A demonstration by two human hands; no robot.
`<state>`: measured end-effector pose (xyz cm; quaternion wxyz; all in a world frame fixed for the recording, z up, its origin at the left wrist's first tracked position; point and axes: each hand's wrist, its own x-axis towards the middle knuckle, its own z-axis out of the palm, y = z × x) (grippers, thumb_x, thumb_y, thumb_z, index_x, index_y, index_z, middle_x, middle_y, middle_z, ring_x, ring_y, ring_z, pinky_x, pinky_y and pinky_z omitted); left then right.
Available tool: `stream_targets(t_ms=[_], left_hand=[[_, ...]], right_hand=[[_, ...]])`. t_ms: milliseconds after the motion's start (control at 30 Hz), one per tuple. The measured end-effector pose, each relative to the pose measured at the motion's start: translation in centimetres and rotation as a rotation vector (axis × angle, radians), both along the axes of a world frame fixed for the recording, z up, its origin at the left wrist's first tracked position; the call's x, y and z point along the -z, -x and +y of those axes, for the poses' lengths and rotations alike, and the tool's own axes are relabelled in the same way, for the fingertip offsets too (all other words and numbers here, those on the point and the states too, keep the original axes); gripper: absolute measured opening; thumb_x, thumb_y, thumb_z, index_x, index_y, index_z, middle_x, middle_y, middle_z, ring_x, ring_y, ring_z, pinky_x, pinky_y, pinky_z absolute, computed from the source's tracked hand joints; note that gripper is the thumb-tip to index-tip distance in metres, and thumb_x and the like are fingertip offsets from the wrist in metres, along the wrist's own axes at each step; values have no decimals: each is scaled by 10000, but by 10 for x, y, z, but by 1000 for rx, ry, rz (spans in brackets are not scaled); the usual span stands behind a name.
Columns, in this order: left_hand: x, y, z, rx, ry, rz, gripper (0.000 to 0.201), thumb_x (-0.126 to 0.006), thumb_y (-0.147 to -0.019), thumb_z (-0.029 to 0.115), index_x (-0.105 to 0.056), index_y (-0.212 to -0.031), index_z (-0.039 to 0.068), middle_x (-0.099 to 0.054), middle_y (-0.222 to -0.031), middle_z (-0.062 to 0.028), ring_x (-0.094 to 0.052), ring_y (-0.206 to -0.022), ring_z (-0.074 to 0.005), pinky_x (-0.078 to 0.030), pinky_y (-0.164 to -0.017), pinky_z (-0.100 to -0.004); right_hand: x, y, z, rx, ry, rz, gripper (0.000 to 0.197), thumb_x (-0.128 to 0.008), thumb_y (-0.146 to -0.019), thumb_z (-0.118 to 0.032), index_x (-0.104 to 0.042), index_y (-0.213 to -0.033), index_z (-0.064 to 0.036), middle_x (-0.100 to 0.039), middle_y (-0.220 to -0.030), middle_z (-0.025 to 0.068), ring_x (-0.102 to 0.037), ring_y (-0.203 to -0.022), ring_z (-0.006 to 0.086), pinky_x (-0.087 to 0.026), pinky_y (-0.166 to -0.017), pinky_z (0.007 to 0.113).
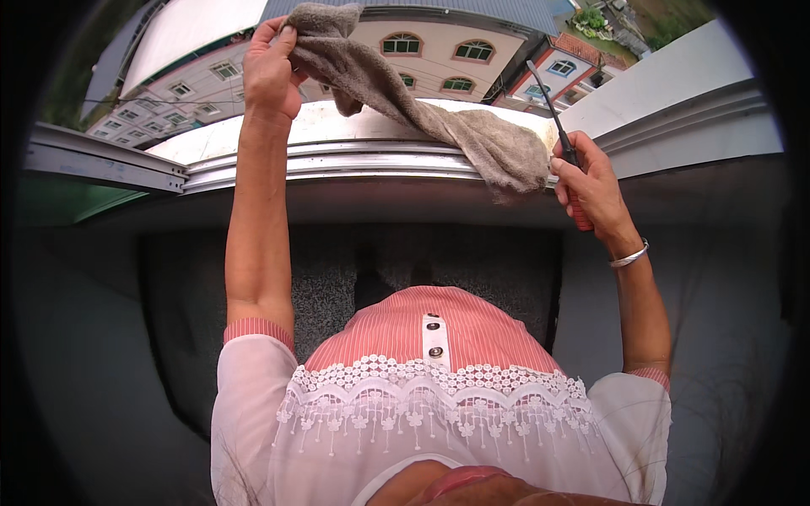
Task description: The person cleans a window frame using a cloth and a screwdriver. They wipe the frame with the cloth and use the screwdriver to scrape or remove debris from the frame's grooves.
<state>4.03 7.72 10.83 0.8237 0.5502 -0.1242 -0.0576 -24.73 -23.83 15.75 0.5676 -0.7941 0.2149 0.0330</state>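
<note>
A grey-brown cloth [422,114] is stretched across the window opening, partly twisted and hanging slack. My left hand [272,72] grips its upper left end, with thumb and fingers pressed together. Over on the right, my right hand [595,185] is closed around a screwdriver [577,211] with a red and black handle; its long dark shaft points up and slightly left. The cloth's lower right end meets the fingertips of that hand; whether they pinch it too, I cannot tell. The cloth's middle passes over the metal window track [337,160].
A white ledge [321,122] lies beyond the track, with a steep drop to buildings [439,51] outside. A sliding frame [105,160] with greenish glass stands at the left, a pale frame [675,101] at the right. Below me is a dark speckled floor [321,270].
</note>
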Motion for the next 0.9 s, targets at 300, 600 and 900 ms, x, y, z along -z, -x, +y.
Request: stream_targets(t_ms=[300, 600, 900], left_hand=[[13, -40, 124, 389, 351, 12, 308, -430, -1059, 95, -575, -1320, 17, -644, -1351, -133, -612, -1267, -273, -493, -1093, -463], [65, 2, 165, 316, -1227, -96, 365, -742, -901, 265, -720, -1235, 122, -690, -727, -50, -592, -600, -137, -466, -628, -311], [59, 15, 69, 522, -1275, -497, 645, -717, -944, 387, -511, -1506, 146, -591, -1376, -184, -572, -1248, -386, -464, -1044, -469]], right_hand=[[116, -17, 64, -149, 935, -185, 492, -815, -836, -300, -524, -1131, -34, -546, -1106, 191, -661, -892, 445, -554, -737, 518], [95, -13, 31, 254, 407, -278, 117, -578, -858, -16, -572, -972, 8, -679, -787, 167, -680, -578, 267, -531, -562, 387], [4, -16, 17, 484, 222, -862, 182, -490, -922, 105, -431, -1047, -13, -725, -1083, 239, -716, -643, 224, -609, -562, 296]])
